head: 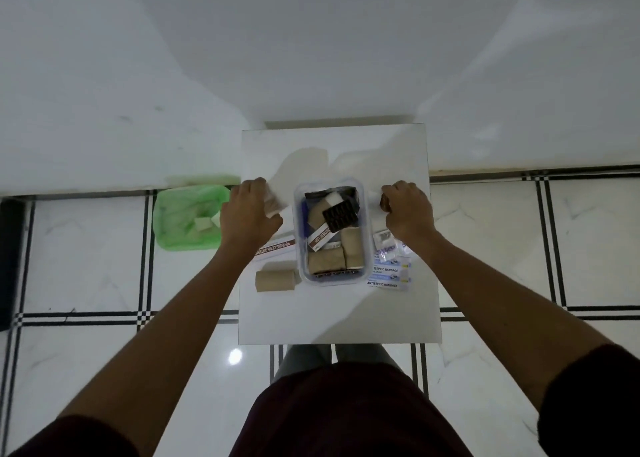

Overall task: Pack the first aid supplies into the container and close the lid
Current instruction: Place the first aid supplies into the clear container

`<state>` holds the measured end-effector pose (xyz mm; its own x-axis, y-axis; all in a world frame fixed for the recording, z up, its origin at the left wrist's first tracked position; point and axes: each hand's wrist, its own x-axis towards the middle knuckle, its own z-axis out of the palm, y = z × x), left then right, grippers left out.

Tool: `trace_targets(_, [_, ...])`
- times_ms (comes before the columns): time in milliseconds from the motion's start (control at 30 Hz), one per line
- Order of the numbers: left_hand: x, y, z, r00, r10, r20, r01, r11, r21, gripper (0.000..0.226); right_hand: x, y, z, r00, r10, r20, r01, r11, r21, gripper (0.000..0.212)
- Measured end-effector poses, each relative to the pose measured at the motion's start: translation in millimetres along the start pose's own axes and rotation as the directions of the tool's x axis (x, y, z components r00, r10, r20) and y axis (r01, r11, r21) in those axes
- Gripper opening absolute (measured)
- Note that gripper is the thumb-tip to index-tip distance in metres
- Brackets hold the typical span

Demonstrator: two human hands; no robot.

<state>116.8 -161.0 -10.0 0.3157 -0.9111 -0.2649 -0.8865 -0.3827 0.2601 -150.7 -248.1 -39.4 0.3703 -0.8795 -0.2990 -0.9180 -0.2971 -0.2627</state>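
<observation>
The clear plastic container point(330, 231) sits in the middle of the small white table point(339, 311), lid off, and it looks nearly full: tan bandage rolls point(327, 260) along its near end, a brown-and-white ointment box point(321, 240) lying slantwise over them, a dark blister pack point(341, 218) tilted on top and a dark pouch at the far end. That heap is the worry, I'd say, because the blister pack and box appear to ride near the rim, and a lid pressed onto them may not seat or could pop off. Several supplies are still outside: one loose bandage roll point(275, 280) lying on its side just left of the container's near corner, a long povidone-iodine box point(275, 248) partly under the left forearm, and antiseptic bandage strips point(389, 273) with small sachets fanned out on the right. The left hand point(251, 214) is curled around something pale and partly see-through at the container's far left, possibly the lid or a wrapper, I cannot tell which. The right hand point(408, 208) is closed over a small dark thing on the far right. With both hands busy and apart, a forearm sweep could knock the roll off the near left edge, or brush the strips toward the right edge. A green-lined bin point(188, 217) stands on the floor to the left.
</observation>
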Motion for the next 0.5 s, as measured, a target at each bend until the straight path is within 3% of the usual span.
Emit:
trace_targets(133, [-6,8,-31,0.983,0.058,-0.173,-0.082,0.987,-0.137,0.061,-12,-14,-23,0.977,-0.033,-0.211,0.055,0.994,0.099,0.049])
trace_targets(267, [-6,28,-43,0.958,0.26,-0.123,-0.281,0.94,-0.194,0.066,-37,-32,-51,0.94,-0.05,-0.338,0.114,0.979,0.171,0.055])
trace_targets(333, [-2,39,-42,0.946,0.317,-0.067,-0.324,0.926,-0.194,0.067,-52,-44,-56,0.944,-0.123,-0.307,0.191,0.961,0.202,0.05])
trace_targets(400, [3,48,-41,0.92,0.392,-0.013,-0.389,0.909,-0.152,0.067,-66,-58,-54,0.963,-0.202,-0.179,0.245,0.934,0.261,0.041])
trace_targets(500, [12,59,-37,0.835,0.547,0.05,-0.547,0.837,-0.02,0.065,-77,-71,-32,0.936,-0.348,-0.046,0.349,0.91,0.223,0.032])
